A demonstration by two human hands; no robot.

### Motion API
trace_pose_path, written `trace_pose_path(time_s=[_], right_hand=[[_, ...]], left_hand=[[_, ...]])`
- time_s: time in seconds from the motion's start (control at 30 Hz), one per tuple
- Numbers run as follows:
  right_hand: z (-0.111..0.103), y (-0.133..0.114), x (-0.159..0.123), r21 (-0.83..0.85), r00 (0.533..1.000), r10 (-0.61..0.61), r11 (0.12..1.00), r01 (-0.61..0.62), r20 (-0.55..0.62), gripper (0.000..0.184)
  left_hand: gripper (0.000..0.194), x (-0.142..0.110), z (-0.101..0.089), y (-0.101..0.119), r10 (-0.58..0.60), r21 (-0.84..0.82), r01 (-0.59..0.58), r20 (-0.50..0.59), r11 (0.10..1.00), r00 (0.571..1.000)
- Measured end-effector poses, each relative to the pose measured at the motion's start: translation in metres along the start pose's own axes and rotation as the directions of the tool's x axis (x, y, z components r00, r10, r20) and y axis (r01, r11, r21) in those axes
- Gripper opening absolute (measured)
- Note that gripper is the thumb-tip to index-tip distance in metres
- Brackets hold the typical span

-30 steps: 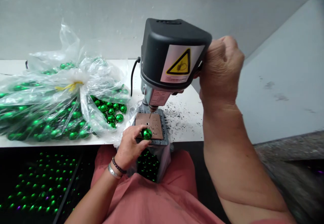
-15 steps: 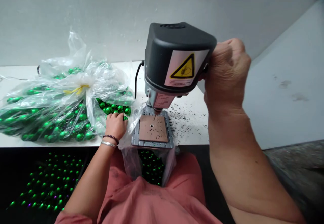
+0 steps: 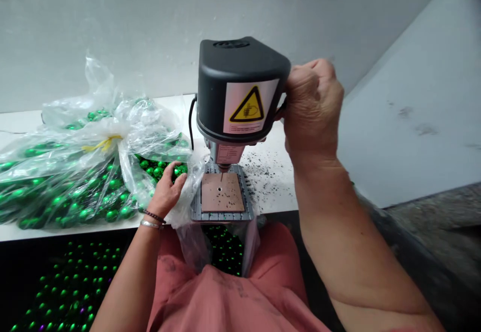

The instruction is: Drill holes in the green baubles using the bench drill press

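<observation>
My left hand (image 3: 169, 188), wearing a dark beaded bracelet and a silver bangle, is at the torn opening of a clear plastic bag (image 3: 130, 174). Its thumb and fingers are apart, next to shiny green balls (image 3: 152, 170) in the bag. My right hand (image 3: 313, 104) is closed at the right side of a small black bench drill press (image 3: 242, 66), apparently on its feed handle, which is mostly hidden. Below the drill bit (image 3: 221, 177), a brown square board (image 3: 216, 202) with a small hole lies on the grey slotted base (image 3: 221, 217). The bit is above the board.
Dark shavings (image 3: 263, 177) litter the white table (image 3: 278, 197) right of the base. A yellow tie (image 3: 103, 144) gathers the bag. More green balls (image 3: 225, 247) lie below the table edge between my knees, others (image 3: 71, 287) at lower left. A power cord (image 3: 192, 121) hangs behind the drill.
My left hand has gone from closed over the balls to thumb and fingers apart. The view has shifted, so the drill press appears further left. My right hand stays at its side.
</observation>
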State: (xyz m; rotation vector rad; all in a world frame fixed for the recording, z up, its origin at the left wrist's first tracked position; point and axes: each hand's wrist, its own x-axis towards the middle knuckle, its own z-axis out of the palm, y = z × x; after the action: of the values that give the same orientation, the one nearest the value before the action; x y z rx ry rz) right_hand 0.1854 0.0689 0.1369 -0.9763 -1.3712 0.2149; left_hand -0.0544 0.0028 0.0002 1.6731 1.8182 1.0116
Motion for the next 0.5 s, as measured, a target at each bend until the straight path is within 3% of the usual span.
trace_pose_path(time_s=[0.1, 0.23, 0.4, 0.47, 0.5], right_hand=[[0.001, -0.003, 0.0, 0.035, 1.0, 0.022, 0.999, -0.021, -0.017, 0.031], [0.0, -0.004, -0.001, 0.045, 0.999, 0.031, 0.999, -0.03, -0.009, 0.031], [-0.003, -0.006, -0.004, 0.046, 1.0, 0.023, 0.999, -0.024, 0.015, 0.031], [-0.004, -0.007, -0.004, 0.043, 1.0, 0.019, 0.999, -0.02, 0.019, 0.029], [-0.004, -0.008, -0.004, 0.04, 1.0, 0.015, 0.999, -0.016, 0.017, 0.029]], left_hand=[[0.05, -0.014, -0.005, 0.02, -0.113, -0.353, 0.13, 0.067, 0.926, 0.991], [0.049, -0.028, 0.005, 0.035, -0.178, -0.506, 0.261, 0.208, 0.822, 0.962], [0.047, -0.035, 0.021, 0.038, -0.144, -0.706, 0.387, 0.38, 0.593, 0.914], [0.05, -0.035, 0.024, 0.039, -0.152, -0.691, 0.396, 0.389, 0.604, 0.909], [0.051, -0.035, 0.025, 0.04, -0.157, -0.653, 0.377, 0.37, 0.657, 0.915]])
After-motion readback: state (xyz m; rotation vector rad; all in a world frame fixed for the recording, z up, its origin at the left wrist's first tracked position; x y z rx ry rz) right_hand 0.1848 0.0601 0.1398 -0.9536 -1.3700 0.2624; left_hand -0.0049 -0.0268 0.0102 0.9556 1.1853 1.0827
